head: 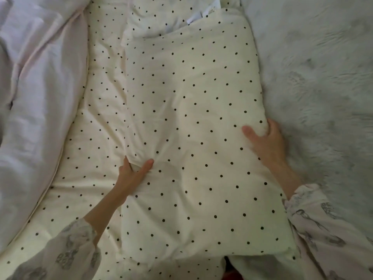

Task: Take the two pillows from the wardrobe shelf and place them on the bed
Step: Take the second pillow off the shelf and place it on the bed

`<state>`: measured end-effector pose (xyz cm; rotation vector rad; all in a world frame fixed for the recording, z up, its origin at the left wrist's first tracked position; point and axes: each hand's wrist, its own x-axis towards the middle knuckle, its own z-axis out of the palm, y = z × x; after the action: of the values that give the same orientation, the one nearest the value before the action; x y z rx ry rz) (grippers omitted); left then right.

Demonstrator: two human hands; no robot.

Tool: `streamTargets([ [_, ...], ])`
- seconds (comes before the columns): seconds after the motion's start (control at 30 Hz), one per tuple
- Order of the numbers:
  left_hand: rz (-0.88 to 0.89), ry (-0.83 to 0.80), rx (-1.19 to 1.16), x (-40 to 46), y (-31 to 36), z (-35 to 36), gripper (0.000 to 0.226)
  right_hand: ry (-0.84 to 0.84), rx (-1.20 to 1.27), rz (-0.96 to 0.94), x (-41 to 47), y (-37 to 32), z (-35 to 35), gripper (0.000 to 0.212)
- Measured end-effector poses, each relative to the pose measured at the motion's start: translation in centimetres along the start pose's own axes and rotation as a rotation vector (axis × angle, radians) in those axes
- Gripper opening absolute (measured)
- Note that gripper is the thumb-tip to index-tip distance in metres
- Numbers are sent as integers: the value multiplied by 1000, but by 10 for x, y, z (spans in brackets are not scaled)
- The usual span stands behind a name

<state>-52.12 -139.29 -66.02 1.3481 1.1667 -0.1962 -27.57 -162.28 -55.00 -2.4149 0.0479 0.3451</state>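
cream dotted pillow [193, 126] lies flat on matching dotted bedding [96, 118], between both hands. left hand [131, 176] pinches a fold of its near-left edge, thumb and fingers curled into the fabric. right hand [266, 140] grips its right edge, thumb on top, fingers tucked under. grey fluffy blanket [323, 77] just right of right hand; white duvet [36, 98] well left of left hand.

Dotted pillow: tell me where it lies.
Head view, centre: the dotted pillow lies on the matching dotted sheet, gripped by both hands, fluffy grey blanket to its right.
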Motion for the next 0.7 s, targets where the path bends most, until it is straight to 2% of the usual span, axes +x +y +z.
streamTargets([
  [0.13,39,19,39,-5,1,-2,102,-70,-115,19,-17,24,-2,63],
  [0.3,-38,-105,9,-29,-20,-13,108,-78,-248,-68,-60,42,-12,70],
  [0.43,-73,-140,7,-58,-43,-13,98,-101,-426,-78,-96,61,-18,77],
  [0.5,-72,-137,94,-68,-49,-13,105,-84,-548,-84,-113,69,-17,77],
  [0.57,-56,-65,217,-74,-48,-10,106,-78,-621,-87,-131,75,-14,75],
  [0.63,72,34,384,-82,-42,-3,95,-88,-665,-70,-146,79,-11,72],
  [0.7,281,71,647,-92,-37,4,87,-104,-689,-50,-155,81,-11,70],
])
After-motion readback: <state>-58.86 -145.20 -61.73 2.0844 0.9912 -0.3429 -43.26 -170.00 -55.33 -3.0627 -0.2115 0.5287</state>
